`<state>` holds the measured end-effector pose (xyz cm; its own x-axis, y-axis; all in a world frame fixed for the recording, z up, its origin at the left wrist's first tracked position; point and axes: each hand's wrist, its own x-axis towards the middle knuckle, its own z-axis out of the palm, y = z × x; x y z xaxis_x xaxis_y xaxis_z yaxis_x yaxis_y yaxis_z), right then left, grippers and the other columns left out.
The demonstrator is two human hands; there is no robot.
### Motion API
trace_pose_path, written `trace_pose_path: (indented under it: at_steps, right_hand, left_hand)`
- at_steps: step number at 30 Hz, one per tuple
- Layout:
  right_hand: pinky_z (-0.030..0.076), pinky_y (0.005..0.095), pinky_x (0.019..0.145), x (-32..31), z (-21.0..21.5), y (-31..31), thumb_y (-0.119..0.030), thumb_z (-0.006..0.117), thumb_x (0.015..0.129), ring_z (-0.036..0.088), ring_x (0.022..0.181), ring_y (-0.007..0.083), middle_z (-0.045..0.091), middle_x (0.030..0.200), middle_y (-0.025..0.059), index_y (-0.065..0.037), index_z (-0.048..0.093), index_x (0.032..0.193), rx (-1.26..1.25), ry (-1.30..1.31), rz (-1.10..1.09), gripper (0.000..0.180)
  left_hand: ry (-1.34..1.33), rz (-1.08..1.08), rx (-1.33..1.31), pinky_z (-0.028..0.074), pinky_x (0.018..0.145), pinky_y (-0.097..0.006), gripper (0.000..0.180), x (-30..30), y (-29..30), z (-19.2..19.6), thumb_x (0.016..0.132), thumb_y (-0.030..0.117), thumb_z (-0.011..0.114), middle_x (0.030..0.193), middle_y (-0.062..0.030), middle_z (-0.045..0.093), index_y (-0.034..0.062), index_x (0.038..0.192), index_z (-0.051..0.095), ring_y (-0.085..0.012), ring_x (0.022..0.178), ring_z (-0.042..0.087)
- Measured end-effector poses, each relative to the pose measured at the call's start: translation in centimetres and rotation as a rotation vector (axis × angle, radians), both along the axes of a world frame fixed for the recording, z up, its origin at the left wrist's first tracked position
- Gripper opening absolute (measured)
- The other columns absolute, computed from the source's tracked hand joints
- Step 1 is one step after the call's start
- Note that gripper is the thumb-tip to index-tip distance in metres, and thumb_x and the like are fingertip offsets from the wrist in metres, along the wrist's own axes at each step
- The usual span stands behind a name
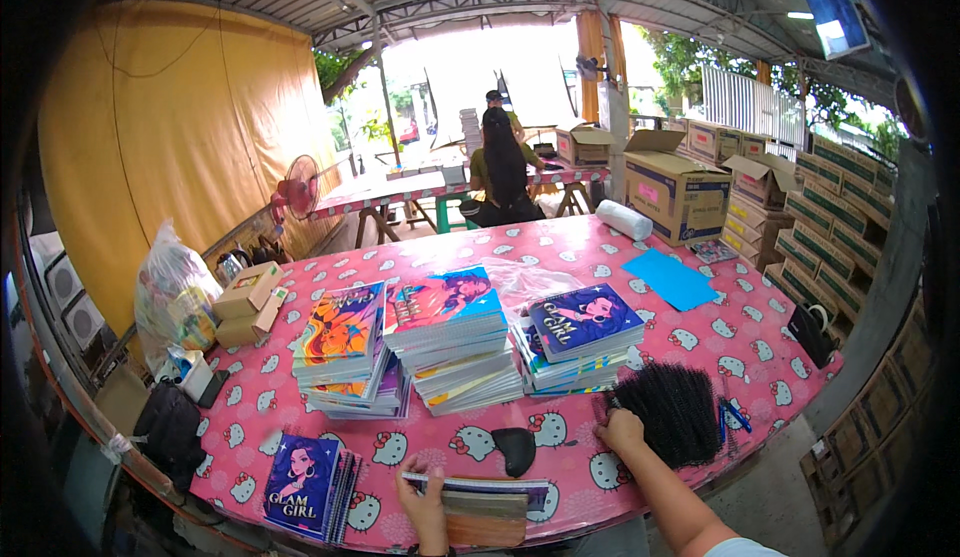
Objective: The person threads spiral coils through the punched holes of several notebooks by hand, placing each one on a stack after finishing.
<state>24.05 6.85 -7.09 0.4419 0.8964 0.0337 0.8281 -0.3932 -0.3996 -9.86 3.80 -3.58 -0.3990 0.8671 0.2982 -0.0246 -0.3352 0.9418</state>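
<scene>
The notebook (490, 497), below and to the left of the coils (672, 417), has its long axis crosswise and its left end grasped by the left hand (428, 505), while the right hand (622, 431), nearer the coils, is at their left edge, its grip too obscured to tell.

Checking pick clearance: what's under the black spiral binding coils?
Pink patterned tablecloth shows around the black spiral binding coils; whatever lies directly beneath is covered. The right hand hides part of their left edge.
</scene>
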Motion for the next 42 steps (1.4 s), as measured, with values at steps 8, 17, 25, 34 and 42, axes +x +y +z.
trace_pose_path:
  at_steps: [8, 17, 25, 34, 42]
  right_hand:
    - [0.048, 0.0437, 0.075, 1.5, 1.4, -0.9, -0.027, 0.064, 0.078, 0.061, 0.083, 0.0383, 0.063, 0.083, 0.0227, 0.000, 0.064, 0.084, 0.204, 0.230, 0.042, 0.027]
    - [0.045, 0.0283, 0.058, 1.1, 5.8, -2.4, -0.014, 0.054, 0.086, 0.055, 0.064, 0.0137, 0.058, 0.074, 0.0058, -0.002, 0.055, 0.110, 0.498, 0.909, 0.210, 0.026]
    - [0.043, 0.0256, 0.064, -6.3, 14.5, -8.2, -0.014, 0.050, 0.092, 0.047, 0.066, 0.0124, 0.054, 0.078, 0.0066, -0.002, 0.049, 0.125, 0.147, 0.616, 0.736, 0.035]
    - [0.046, 0.0255, 0.065, -7.3, 10.9, -9.7, -0.001, 0.064, 0.076, 0.057, 0.073, 0.0145, 0.059, 0.083, 0.0059, -0.005, 0.065, 0.103, 0.266, 0.609, 0.739, 0.028]
    - [0.046, 0.0311, 0.067, -7.1, 11.6, -8.9, -0.004, 0.061, 0.079, 0.058, 0.074, 0.0220, 0.059, 0.083, 0.0100, -0.003, 0.064, 0.103, 0.230, 0.529, 0.885, 0.024]
  left_hand:
    - [-0.134, -0.127, -0.146, 0.042, 0.083, -0.028, 0.035, -1.0, 0.2, 0.8, 0.095, 0.027, 0.048, 0.097, -0.0084, 0.058, -0.0028, 0.112, 0.055, -0.0156, 0.087, 0.055]
    - [0.512, 0.201, 0.091, 0.021, 0.104, -0.049, 0.067, 1.0, -1.8, 2.5, 0.090, 0.047, 0.050, 0.134, -0.0191, 0.038, 0.0006, 0.136, 0.034, -0.0331, 0.125, 0.034]
    - [1.221, -0.361, 0.128, 0.002, 0.101, -0.069, 0.073, 6.7, -3.9, 4.9, 0.068, 0.051, 0.070, 0.111, -0.0079, 0.052, 0.0111, 0.126, 0.049, -0.0263, 0.113, 0.045]
    - [1.134, -0.121, 0.221, 0.004, 0.102, -0.068, 0.037, 8.5, -4.6, 3.8, 0.067, 0.033, 0.072, 0.085, -0.0015, 0.053, 0.0146, 0.098, 0.062, -0.0213, 0.097, 0.052]
    - [0.955, -0.399, 0.274, 0.027, 0.095, -0.047, 0.027, 6.4, -3.8, 4.9, 0.070, 0.021, 0.071, 0.091, -0.0022, 0.060, 0.0143, 0.096, 0.064, -0.0198, 0.092, 0.054]
